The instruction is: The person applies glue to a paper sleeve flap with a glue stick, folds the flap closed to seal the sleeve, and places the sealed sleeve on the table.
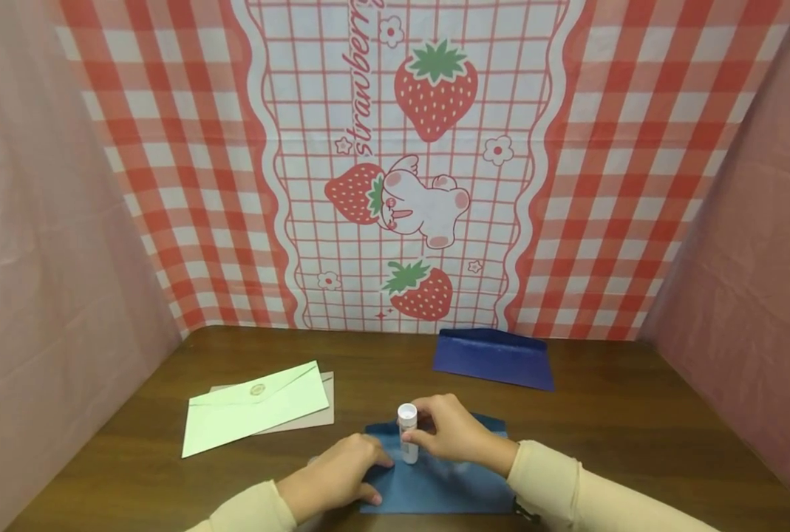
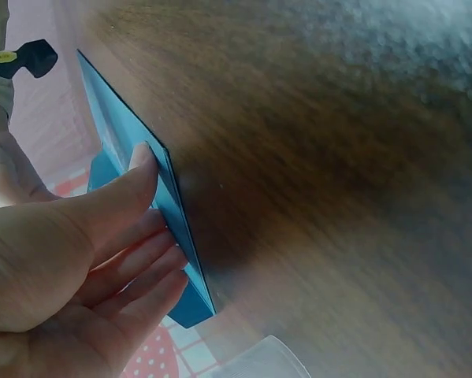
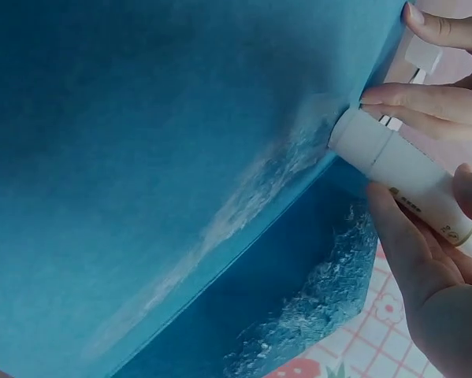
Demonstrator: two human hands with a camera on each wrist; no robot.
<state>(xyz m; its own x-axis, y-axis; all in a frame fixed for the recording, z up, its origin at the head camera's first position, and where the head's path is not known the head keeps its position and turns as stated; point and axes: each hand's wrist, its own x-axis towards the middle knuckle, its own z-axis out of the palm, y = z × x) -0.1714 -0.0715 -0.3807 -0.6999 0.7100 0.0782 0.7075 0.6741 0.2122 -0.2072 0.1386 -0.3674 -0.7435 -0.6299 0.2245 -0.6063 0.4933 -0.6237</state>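
Observation:
A blue envelope (image 1: 461, 491) lies on the table in front of me, its flap (image 3: 295, 264) folded out toward the far side. My right hand (image 1: 457, 432) grips a white glue stick (image 1: 409, 442), which stands nearly upright with its lower end on the envelope. In the right wrist view, a whitish glue smear (image 3: 247, 197) runs along the fold up to the stick, and more glue streaks the flap's edge. My left hand (image 1: 338, 473) rests on the envelope's left end, its fingers (image 2: 137, 272) and thumb loosely extended over the paper.
On the left, a pale green envelope (image 1: 255, 417) with a round seal overlaps a greyish one (image 1: 301, 423). A dark blue envelope (image 1: 494, 363) lies at the back right. Something clear and rounded (image 2: 263, 364) shows at the bottom of the left wrist view. A strawberry-print cloth (image 1: 395, 222) hangs behind the table.

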